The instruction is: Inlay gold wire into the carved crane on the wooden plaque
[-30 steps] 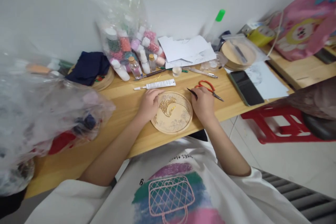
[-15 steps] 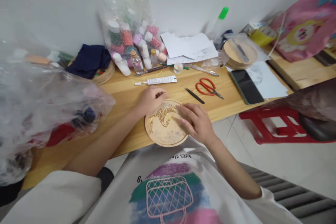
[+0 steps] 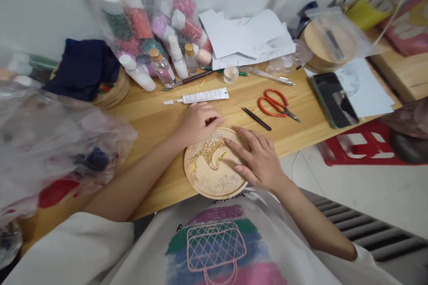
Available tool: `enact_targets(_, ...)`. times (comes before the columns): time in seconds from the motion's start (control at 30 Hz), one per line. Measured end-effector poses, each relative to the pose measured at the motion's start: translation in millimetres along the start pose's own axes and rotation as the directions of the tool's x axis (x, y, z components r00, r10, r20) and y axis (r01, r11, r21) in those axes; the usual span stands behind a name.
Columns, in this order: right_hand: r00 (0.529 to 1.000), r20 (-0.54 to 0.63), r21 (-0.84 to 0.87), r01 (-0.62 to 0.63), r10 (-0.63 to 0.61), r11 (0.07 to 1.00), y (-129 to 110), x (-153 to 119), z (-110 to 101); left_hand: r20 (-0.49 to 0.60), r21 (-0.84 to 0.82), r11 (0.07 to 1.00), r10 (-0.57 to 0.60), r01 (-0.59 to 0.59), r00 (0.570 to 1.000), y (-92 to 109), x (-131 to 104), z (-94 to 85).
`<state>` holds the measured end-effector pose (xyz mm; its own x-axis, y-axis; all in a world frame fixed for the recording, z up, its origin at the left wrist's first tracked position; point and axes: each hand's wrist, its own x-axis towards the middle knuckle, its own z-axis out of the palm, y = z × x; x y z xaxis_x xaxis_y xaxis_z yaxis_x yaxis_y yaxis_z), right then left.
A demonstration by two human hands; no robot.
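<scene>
A round wooden disc lies at the table's front edge, against my shirt. It carries a gold crane-like bird with raised outlines, and fine drawn wave lines below it. My left hand rests at the disc's upper left rim with its fingers curled in; what they hold, if anything, is hidden. My right hand lies over the disc's right side, fingers stretched and apart, the index fingertip at the bird's upper wing. Just beyond my left hand lies a white glue-like tube. Black tweezers lie beyond my right hand.
Red-handled scissors and a phone lie to the right. At the back stand small bottles, a small round cup and white papers. A large plastic bag covers the left side. A red stool stands below.
The view has shifted closer to the table. My right hand's fingers are more spread, with the index finger further over the bird's wing. My left hand keeps its place by the rim.
</scene>
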<state>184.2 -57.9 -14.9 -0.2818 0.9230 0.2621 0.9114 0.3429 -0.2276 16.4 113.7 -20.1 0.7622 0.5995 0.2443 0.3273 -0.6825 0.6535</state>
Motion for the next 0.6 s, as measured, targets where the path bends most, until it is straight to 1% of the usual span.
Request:
enact_targets(0.17, 0.999, 0.047, -0.001, 0.007, -0.007, 1.0, 1.3, 0.7, -2.9, 0.017, 0.056, 0.998, 0.03, -0.03, 0.999, -0.8, -0.5, -0.9)
enact_targets(0.3, 0.998, 0.057, 0.006, 0.01, -0.01, 1.0, 3.0, 0.6, -3.7, 0.028, 0.084, 0.995, 0.058, -0.06, 0.998, -1.1, -0.7, -1.0)
enact_targets(0.6, 0.996, 0.086, 0.02, -0.014, 0.013, 1.0, 2.6, 1.8, -4.4, 0.04, 0.101, 0.993, 0.053, -0.057, 0.998, -1.2, 0.0, -0.7)
